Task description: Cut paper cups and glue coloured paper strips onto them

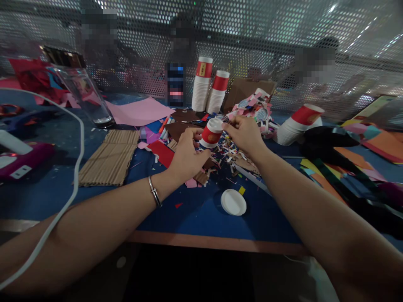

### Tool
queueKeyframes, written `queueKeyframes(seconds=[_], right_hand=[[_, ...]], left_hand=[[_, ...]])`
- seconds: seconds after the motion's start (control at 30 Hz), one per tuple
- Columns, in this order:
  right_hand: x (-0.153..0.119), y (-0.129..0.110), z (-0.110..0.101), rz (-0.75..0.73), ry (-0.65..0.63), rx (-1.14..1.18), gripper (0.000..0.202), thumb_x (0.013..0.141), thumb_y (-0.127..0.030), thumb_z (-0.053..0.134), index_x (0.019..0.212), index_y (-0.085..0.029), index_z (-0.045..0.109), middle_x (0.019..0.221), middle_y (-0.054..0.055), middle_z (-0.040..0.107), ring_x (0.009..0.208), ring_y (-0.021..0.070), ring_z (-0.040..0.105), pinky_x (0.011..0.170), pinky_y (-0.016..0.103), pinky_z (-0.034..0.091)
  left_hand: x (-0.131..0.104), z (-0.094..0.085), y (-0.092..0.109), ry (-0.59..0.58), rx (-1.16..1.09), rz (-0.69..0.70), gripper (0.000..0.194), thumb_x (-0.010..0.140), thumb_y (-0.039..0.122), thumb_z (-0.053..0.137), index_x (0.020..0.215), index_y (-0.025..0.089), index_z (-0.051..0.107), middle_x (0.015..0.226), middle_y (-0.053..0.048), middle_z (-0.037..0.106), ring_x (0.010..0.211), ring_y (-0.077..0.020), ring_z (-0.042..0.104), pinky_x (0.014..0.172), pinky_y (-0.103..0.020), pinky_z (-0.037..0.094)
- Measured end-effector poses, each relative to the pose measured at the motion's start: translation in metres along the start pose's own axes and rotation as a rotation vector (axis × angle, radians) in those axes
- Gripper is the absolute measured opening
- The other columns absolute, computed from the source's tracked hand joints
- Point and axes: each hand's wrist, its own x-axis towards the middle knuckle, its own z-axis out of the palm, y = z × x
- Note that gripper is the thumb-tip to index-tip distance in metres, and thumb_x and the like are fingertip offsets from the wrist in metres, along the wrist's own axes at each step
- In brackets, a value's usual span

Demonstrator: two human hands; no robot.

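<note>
L hand (pixel 189 157) grips red-and-white paper cup (pixel 211 133) w/ white top; R hand (pixel 244 133) pinched narrow beside it.

Dim overhead light, edges stretched and blurred.

White cable (pixel 82 138) (curved), clear bottle (pixel 86 94)

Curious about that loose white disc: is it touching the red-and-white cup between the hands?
Apart. The head view shows blue tabletop between disc and cup.
</note>
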Motion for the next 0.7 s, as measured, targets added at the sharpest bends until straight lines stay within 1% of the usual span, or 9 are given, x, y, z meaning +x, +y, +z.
queueKeyframes(seconds=[0.1, 0.17, 0.27, 0.33, 0.37, 0.43, 0.53, 0.63, 0.7], right_hand=[[-0.004, 0.000, -0.002, 0.016, 0.021, 0.004, 0.025, 0.082, -0.026, 0.069, 0.062, -0.024, 0.055, 0.055, -0.001, 0.054, 0.056, 0.0170, 0.047, 0.059, 0.034, 0.036], [-0.011, -0.002, -0.005, -0.014, 0.064, 0.016, 0.024, 0.081, -0.026, 0.069, 0.063, -0.024, 0.054, 0.058, 0.000, 0.056, 0.058, 0.0175, 0.050, 0.060, 0.034, 0.037], [-0.025, -0.012, -0.010, -0.104, 0.157, 0.060, 0.019, 0.083, -0.030, 0.068, 0.070, -0.024, 0.055, 0.066, 0.001, 0.062, 0.063, 0.0188, 0.056, 0.063, 0.034, 0.042], [-0.037, -0.020, -0.013, -0.167, 0.180, 0.083, 0.016, 0.085, -0.032, 0.067, 0.076, -0.025, 0.056, 0.069, 0.002, 0.064, 0.064, 0.0189, 0.058, 0.063, 0.034, 0.044], [-0.042, -0.024, -0.015, -0.194, 0.177, 0.061, 0.015, 0.085, -0.032, 0.067, 0.077, -0.026, 0.055, 0.070, 0.001, 0.065, 0.064, 0.0190, 0.059, 0.064, 0.034, 0.045], [-0.051, -0.032, -0.016, -0.255, 0.161, 0.025, 0.016, 0.084, -0.031, 0.067, 0.077, -0.026, 0.054, 0.070, 0.002, 0.065, 0.065, 0.0194, 0.060, 0.066, 0.035, 0.045], [-0.060, -0.039, -0.015, -0.328, 0.122, 0.013, 0.013, 0.081, -0.026, 0.066, 0.077, -0.026, 0.053, 0.074, 0.003, 0.067, 0.068, 0.0205, 0.061, 0.066, 0.035, 0.045], [-0.064, -0.041, -0.012, -0.350, 0.097, 0.056, 0.013, 0.078, -0.022, 0.066, 0.077, -0.025, 0.053, 0.071, 0.002, 0.065, 0.065, 0.0199, 0.060, 0.063, 0.035, 0.043], [-0.066, -0.042, -0.010, -0.332, 0.071, 0.122, 0.015, 0.080, -0.023, 0.065, 0.076, -0.025, 0.051, 0.067, 0.000, 0.060, 0.061, 0.0177, 0.055, 0.061, 0.034, 0.041]], left_hand=[[-0.002, 0.002, 0.003, -0.011, -0.039, 0.004, 0.053, 0.075, 0.010, 0.076, 0.123, 0.020, 0.055, 0.119, -0.010, 0.062, 0.093, -0.0189, 0.061, 0.080, -0.035, 0.054], [-0.004, 0.003, 0.008, -0.013, -0.101, -0.038, 0.050, 0.080, 0.013, 0.077, 0.123, 0.020, 0.054, 0.122, -0.010, 0.061, 0.089, -0.0166, 0.063, 0.077, -0.033, 0.057], [-0.006, 0.005, 0.018, -0.040, -0.291, -0.195, 0.037, 0.093, 0.029, 0.073, 0.122, 0.021, 0.052, 0.122, -0.011, 0.063, 0.087, -0.0169, 0.069, 0.074, -0.034, 0.062], [-0.006, 0.004, 0.024, -0.090, -0.472, -0.315, 0.032, 0.100, 0.039, 0.067, 0.122, 0.023, 0.050, 0.120, -0.009, 0.066, 0.086, -0.0183, 0.073, 0.074, -0.037, 0.065], [-0.005, 0.004, 0.027, -0.108, -0.546, -0.344, 0.030, 0.102, 0.042, 0.063, 0.122, 0.025, 0.050, 0.120, -0.008, 0.067, 0.086, -0.0186, 0.074, 0.076, -0.038, 0.066], [-0.003, 0.001, 0.030, -0.127, -0.642, -0.342, 0.025, 0.105, 0.041, 0.060, 0.124, 0.027, 0.052, 0.119, -0.005, 0.068, 0.083, -0.0173, 0.075, 0.081, -0.040, 0.067], [0.000, -0.002, 0.031, -0.153, -0.722, -0.330, 0.021, 0.104, 0.033, 0.060, 0.125, 0.029, 0.057, 0.111, -0.001, 0.071, 0.079, -0.0151, 0.075, 0.089, -0.043, 0.067], [0.003, -0.003, 0.030, -0.210, -0.753, -0.337, 0.016, 0.103, 0.026, 0.061, 0.119, 0.029, 0.060, 0.105, 0.001, 0.072, 0.079, -0.0135, 0.072, 0.092, -0.040, 0.066], [0.004, -0.002, 0.028, -0.239, -0.746, -0.330, 0.011, 0.101, 0.025, 0.063, 0.112, 0.029, 0.061, 0.101, 0.002, 0.071, 0.078, -0.0127, 0.071, 0.092, -0.038, 0.065]])
